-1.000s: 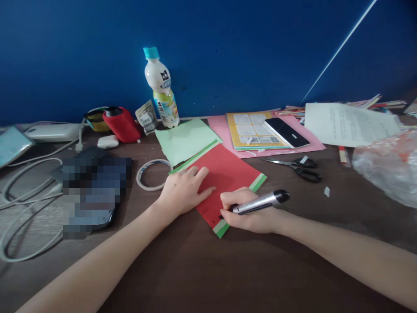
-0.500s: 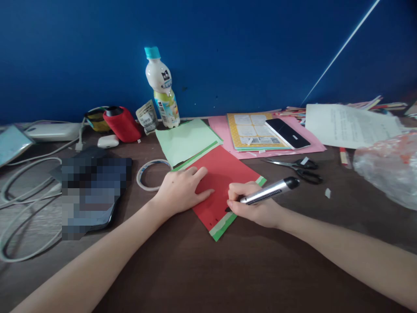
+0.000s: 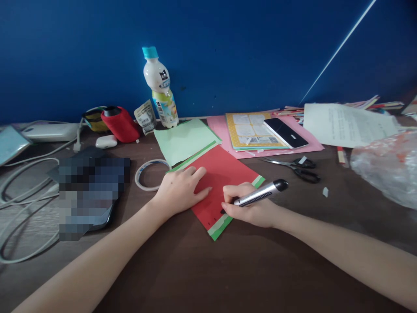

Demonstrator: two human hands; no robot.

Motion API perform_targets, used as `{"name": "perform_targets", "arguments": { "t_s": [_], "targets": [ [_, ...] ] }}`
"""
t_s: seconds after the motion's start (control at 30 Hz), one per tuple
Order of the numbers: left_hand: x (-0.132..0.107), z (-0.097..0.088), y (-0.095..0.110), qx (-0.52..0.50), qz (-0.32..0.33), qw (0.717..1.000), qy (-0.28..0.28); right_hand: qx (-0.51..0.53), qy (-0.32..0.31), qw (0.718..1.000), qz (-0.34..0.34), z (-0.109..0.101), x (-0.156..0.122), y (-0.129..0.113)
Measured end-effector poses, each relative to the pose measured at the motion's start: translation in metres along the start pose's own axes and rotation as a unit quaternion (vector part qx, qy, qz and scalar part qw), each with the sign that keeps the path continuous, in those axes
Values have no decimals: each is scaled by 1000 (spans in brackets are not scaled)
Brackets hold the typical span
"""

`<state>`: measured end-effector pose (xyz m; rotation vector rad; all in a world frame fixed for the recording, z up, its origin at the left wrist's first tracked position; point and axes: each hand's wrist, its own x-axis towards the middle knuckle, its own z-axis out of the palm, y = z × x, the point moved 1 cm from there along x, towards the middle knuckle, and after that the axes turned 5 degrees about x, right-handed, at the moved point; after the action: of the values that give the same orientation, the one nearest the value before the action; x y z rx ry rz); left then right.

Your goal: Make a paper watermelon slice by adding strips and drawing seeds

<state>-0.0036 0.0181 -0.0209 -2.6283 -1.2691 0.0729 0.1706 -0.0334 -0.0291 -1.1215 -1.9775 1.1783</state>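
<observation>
A red sheet of paper [image 3: 221, 169] with green and pale green strips along two edges lies slantwise on the dark table. Several small black marks show near its lower edge. My left hand [image 3: 182, 189] rests on the sheet's left side, fingers spread. In my right hand [image 3: 247, 204] is a silver marker pen [image 3: 260, 192] with a black end, its tip low over the sheet near the lower strip; whether it touches is hard to see. A roll of tape [image 3: 138, 176] lies left of my left hand. Beyond the red sheet is a pale green sheet [image 3: 185, 141].
Scissors [image 3: 302, 168] lie to the right, near a crumpled plastic bag [image 3: 387, 165]. Behind are a phone [image 3: 286, 132] on a yellow booklet [image 3: 237, 130] and pink paper [image 3: 216, 130]. A drink bottle [image 3: 161, 91] stands by the blue wall. Cables [image 3: 29, 256] and a blurred-out dark device [image 3: 112, 213] occupy the left.
My right hand has shifted slightly left along the lower strip with the marker pen, which now sits a little lower. My left hand keeps its place on the red sheet.
</observation>
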Motion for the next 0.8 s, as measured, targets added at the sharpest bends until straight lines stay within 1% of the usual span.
{"name": "perform_targets", "arguments": {
  "t_s": [0.23,0.33,0.53,0.7,0.8],
  "targets": [
    [0,-1,1,2,-9,1000,-15,-1,3,1000,-8,1,-1,0],
    [0,0,1,4,-6,1000,-6,-10,11,1000,-15,3,-2,1],
    [0,2,0,12,4,1000,17,-15,-3,1000,-4,3,-1,2],
    [0,3,0,16,4,1000,22,-29,-9,1000,-6,3,1,1],
    [0,2,1,18,6,1000,21,-14,-12,1000,-5,3,0,-1]
  ]
}}
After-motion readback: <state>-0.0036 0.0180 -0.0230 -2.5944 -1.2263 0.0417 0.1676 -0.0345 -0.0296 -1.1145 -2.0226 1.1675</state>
